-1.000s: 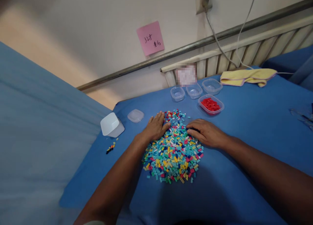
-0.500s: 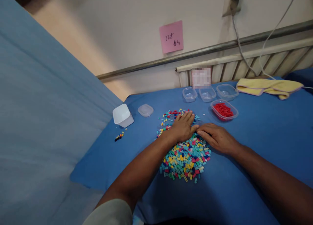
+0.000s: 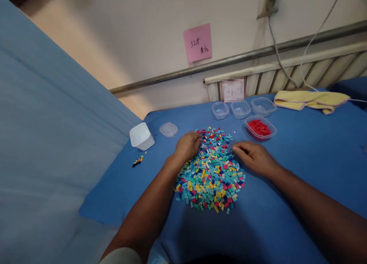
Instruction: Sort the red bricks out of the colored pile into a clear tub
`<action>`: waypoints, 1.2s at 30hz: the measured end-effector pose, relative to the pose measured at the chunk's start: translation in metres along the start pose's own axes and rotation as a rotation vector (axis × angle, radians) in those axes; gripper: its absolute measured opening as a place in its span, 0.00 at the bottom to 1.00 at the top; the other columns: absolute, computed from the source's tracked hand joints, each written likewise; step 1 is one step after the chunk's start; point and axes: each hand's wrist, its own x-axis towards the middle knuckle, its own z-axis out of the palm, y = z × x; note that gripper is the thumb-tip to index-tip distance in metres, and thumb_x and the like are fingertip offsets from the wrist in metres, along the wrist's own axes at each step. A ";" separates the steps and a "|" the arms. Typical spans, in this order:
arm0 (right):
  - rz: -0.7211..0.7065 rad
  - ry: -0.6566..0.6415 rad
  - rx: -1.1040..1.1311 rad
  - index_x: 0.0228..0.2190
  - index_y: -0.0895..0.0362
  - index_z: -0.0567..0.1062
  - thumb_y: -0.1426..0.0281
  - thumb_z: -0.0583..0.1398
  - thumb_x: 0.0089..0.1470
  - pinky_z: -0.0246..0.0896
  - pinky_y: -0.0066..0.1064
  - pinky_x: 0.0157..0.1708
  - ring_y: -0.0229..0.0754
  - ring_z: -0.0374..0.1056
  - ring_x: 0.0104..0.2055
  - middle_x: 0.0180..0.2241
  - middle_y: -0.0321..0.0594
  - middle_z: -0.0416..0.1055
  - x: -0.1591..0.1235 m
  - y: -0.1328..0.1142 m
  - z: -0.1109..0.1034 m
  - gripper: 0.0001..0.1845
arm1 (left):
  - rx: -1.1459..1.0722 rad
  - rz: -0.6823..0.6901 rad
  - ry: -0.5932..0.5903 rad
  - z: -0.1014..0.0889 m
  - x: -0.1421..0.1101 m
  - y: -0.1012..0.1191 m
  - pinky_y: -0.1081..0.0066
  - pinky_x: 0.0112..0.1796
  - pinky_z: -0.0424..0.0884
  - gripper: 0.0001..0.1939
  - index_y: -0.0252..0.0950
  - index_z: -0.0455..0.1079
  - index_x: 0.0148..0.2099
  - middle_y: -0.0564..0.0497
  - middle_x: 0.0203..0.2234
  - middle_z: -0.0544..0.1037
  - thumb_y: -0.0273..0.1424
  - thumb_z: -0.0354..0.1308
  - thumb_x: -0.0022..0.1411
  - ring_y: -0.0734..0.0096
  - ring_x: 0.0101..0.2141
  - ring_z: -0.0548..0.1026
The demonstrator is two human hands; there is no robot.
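A spread of small toy bricks (image 3: 212, 176), mostly turquoise with yellow, pink, red and dark blue among them, lies on the blue cloth. At its upper left edge is my left hand (image 3: 187, 146), fingers curled down by the bricks; whatever they may hold is hidden. Just off the right edge of the spread rests my right hand (image 3: 256, 157), its fingers folded and thumb close to the index finger. Anything in that pinch is too small to make out. Behind it stands a clear tub of red bricks (image 3: 259, 127).
Three clear plastic tubs (image 3: 241, 110) stand along the back, left of a folded yellow cloth (image 3: 311, 99). At left are a white container (image 3: 142, 136), a clear lid (image 3: 169, 129) and several black, yellow and orange bricks (image 3: 138, 161). A blue curtain (image 3: 57, 115) hangs on the left.
My left hand has moved left off the middle of the bricks, and its flat fingers have curled. More of the spread now shows. My right hand has hardly moved.
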 end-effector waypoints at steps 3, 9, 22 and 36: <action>0.002 0.042 0.009 0.46 0.51 0.83 0.61 0.59 0.73 0.73 0.40 0.43 0.49 0.80 0.42 0.42 0.41 0.85 0.001 0.002 0.003 0.13 | -0.016 -0.039 0.003 -0.003 0.001 -0.009 0.56 0.53 0.75 0.17 0.37 0.82 0.54 0.40 0.51 0.84 0.35 0.53 0.75 0.52 0.50 0.81; 0.008 0.037 0.014 0.48 0.51 0.83 0.63 0.61 0.71 0.75 0.42 0.47 0.50 0.81 0.46 0.45 0.42 0.86 0.001 0.006 0.005 0.12 | -0.072 0.070 -0.050 0.004 0.003 0.029 0.61 0.55 0.74 0.14 0.39 0.83 0.51 0.44 0.50 0.85 0.33 0.55 0.74 0.57 0.52 0.81; 0.026 0.037 0.082 0.44 0.52 0.84 0.66 0.61 0.70 0.72 0.39 0.44 0.47 0.80 0.42 0.42 0.40 0.85 0.004 0.003 0.002 0.10 | -0.124 0.109 -0.026 0.012 0.041 0.056 0.63 0.54 0.76 0.19 0.37 0.82 0.59 0.43 0.52 0.84 0.32 0.55 0.72 0.60 0.51 0.80; 0.035 0.041 0.091 0.44 0.51 0.85 0.65 0.62 0.69 0.72 0.39 0.43 0.48 0.81 0.42 0.41 0.40 0.85 0.005 0.005 0.003 0.10 | -0.133 -0.048 -0.123 -0.008 0.040 -0.015 0.71 0.41 0.74 0.13 0.35 0.86 0.45 0.48 0.41 0.86 0.30 0.61 0.63 0.67 0.38 0.81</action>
